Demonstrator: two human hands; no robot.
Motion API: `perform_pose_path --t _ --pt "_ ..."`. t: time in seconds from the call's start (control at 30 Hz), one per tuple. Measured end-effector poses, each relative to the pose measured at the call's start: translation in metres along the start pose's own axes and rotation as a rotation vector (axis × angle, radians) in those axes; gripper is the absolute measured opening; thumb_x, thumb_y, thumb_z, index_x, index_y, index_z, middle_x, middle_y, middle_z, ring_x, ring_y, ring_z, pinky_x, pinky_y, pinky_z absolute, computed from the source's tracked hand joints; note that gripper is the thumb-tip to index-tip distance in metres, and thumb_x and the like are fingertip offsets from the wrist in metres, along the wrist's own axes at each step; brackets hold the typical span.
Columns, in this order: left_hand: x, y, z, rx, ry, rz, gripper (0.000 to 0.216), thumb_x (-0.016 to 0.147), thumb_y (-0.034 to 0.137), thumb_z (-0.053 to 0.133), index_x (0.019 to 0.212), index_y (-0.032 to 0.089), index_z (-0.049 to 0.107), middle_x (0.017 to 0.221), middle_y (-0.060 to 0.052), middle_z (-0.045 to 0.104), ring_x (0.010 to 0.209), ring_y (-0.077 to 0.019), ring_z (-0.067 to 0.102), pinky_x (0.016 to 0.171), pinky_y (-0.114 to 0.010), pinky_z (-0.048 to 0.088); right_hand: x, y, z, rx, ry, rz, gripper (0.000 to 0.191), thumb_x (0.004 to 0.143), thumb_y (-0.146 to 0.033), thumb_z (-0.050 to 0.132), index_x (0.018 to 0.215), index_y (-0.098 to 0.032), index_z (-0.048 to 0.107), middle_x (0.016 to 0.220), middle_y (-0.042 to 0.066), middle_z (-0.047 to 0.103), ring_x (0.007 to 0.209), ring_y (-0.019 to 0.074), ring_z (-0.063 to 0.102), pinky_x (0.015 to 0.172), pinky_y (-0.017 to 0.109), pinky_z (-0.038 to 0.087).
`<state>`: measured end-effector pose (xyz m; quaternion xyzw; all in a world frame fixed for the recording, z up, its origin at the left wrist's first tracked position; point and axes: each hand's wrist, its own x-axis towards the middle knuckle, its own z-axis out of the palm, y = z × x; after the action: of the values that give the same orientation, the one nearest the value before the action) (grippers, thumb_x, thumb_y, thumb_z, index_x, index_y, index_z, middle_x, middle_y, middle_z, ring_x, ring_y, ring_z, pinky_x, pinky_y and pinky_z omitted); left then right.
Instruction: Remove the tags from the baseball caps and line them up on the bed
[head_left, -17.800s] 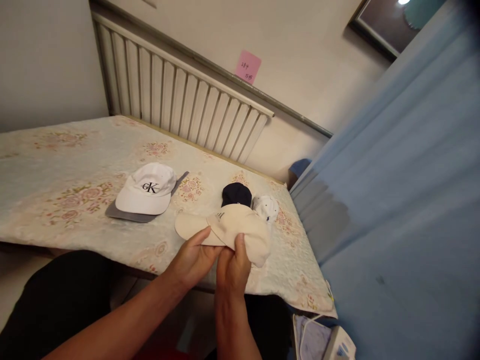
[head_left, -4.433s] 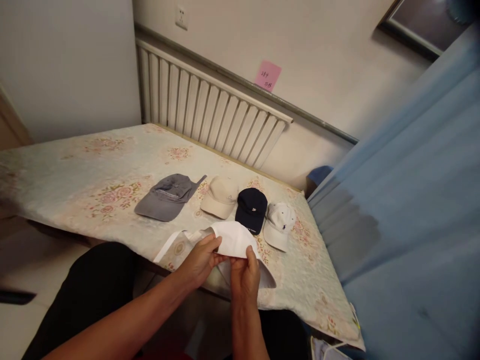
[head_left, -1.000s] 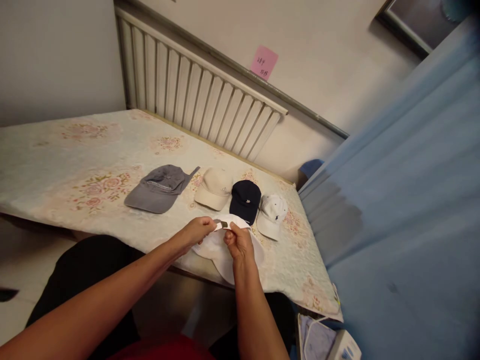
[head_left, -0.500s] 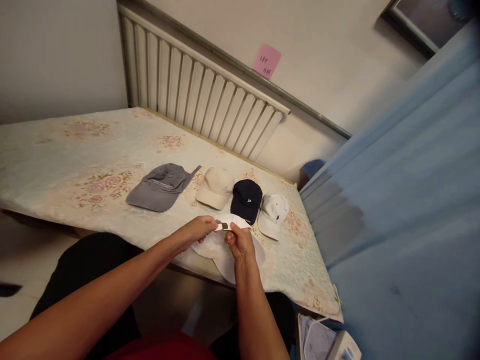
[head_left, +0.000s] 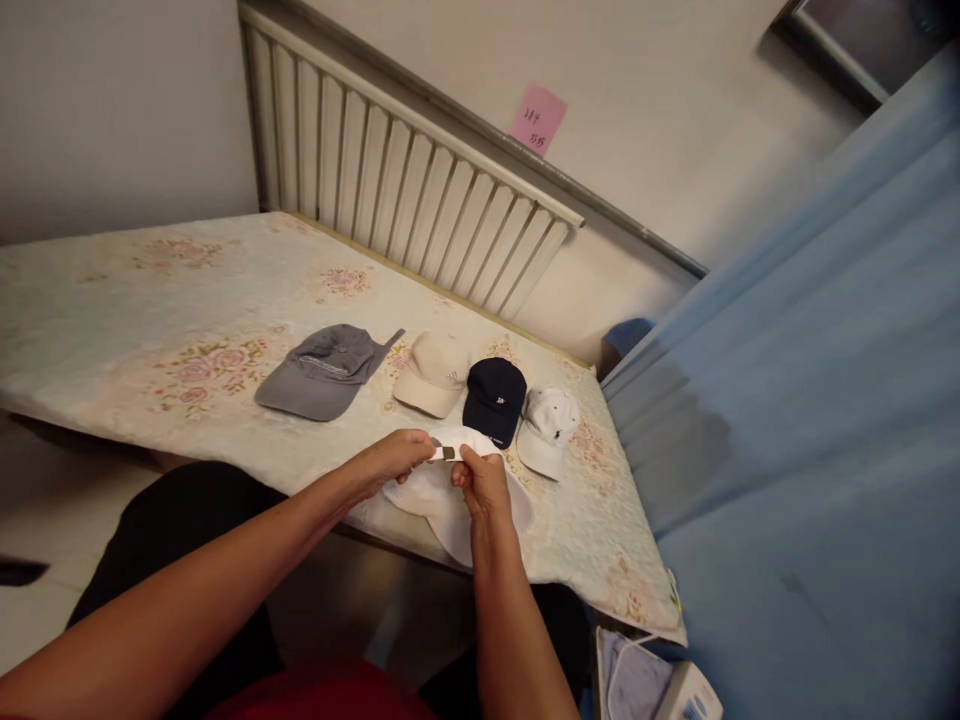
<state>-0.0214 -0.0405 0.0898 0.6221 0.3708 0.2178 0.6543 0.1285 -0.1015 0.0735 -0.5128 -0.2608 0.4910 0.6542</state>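
A white baseball cap (head_left: 442, 515) lies at the near edge of the bed, its brim toward me. Its back strap with a small metal buckle (head_left: 448, 453) is stretched level between my hands. My left hand (head_left: 401, 458) pinches the strap's left end, and my right hand (head_left: 480, 478) pinches it just right of the buckle. Beyond them, a grey cap (head_left: 322, 375) with its strap sticking out, a beige cap (head_left: 431, 375), a navy cap (head_left: 495, 400) and another white cap (head_left: 547, 430) sit in a row. My right hand and forearm cover part of the held cap.
A flowered quilted cover (head_left: 112, 330) spreads over the bed. A radiator (head_left: 397, 170) stands along the wall behind it. To the right hangs a blue curtain (head_left: 787, 400). Beside the bed's near right corner, a white box-like object (head_left: 690, 692) lies by some cloth.
Both hands keep their hold on the strap in almost the same place. The buckle appears very slightly further left; the view has shifted a little.
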Motion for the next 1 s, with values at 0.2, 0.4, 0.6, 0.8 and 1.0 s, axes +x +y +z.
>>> perform_pose_path --t 0.2,0.4,0.6,0.8,1.0 --pt "0.0008 -0.0012 0.0013 0.008 0.007 -0.005 0.016 0.068 0.034 0.051 0.064 0.02 0.045 0.053 0.007 0.034 0.045 -0.0083 0.028 0.041 -0.022 0.021 -0.0024 -0.001 0.0029 0.0 0.003 -0.005 0.018 0.062 -0.026 0.073 0.06 -0.013 0.06 0.037 0.001 0.056 0.031 0.0083 0.047 0.035 0.018 0.036" --pt "0.0004 -0.0022 0.0027 0.004 0.013 0.003 0.016 0.069 0.035 0.051 0.065 0.02 0.046 0.052 0.008 0.033 0.045 -0.0084 0.03 0.041 -0.022 0.023 -0.0031 -0.0032 0.0025 0.027 -0.015 0.021 0.019 0.06 -0.024 0.075 0.064 -0.011 0.063 0.042 0.002 0.059 0.035 0.009 0.051 0.036 0.017 0.039" --pt "-0.002 -0.0007 0.0019 -0.02 0.005 0.007 0.017 0.071 0.035 0.051 0.065 0.02 0.045 0.052 0.008 0.034 0.045 -0.0081 0.028 0.041 -0.022 0.022 -0.0044 -0.0038 0.0031 0.06 -0.034 0.051 0.019 0.056 -0.019 0.078 0.058 -0.01 0.062 0.044 0.003 0.061 0.037 0.0084 0.052 0.038 0.017 0.042" --pt "-0.001 -0.0026 0.0028 -0.038 -0.013 0.013 0.018 0.071 0.035 0.051 0.065 0.02 0.044 0.054 0.008 0.034 0.046 -0.0078 0.028 0.041 -0.021 0.023 -0.0046 0.0004 0.0057 0.138 -0.023 0.087 0.019 0.057 -0.018 0.077 0.063 -0.011 0.06 0.046 -0.001 0.059 0.039 0.0072 0.052 0.04 0.016 0.043" --pt "0.0016 -0.0058 0.0039 -0.031 0.008 0.04 0.021 0.07 0.036 0.052 0.062 0.019 0.044 0.057 0.006 0.04 0.048 -0.0082 0.034 0.044 -0.022 0.028 -0.0023 0.0046 0.0069 0.153 0.0 0.109 0.017 0.062 -0.017 0.072 0.058 -0.012 0.057 0.041 0.0 0.057 0.036 0.0078 0.051 0.038 0.017 0.041"
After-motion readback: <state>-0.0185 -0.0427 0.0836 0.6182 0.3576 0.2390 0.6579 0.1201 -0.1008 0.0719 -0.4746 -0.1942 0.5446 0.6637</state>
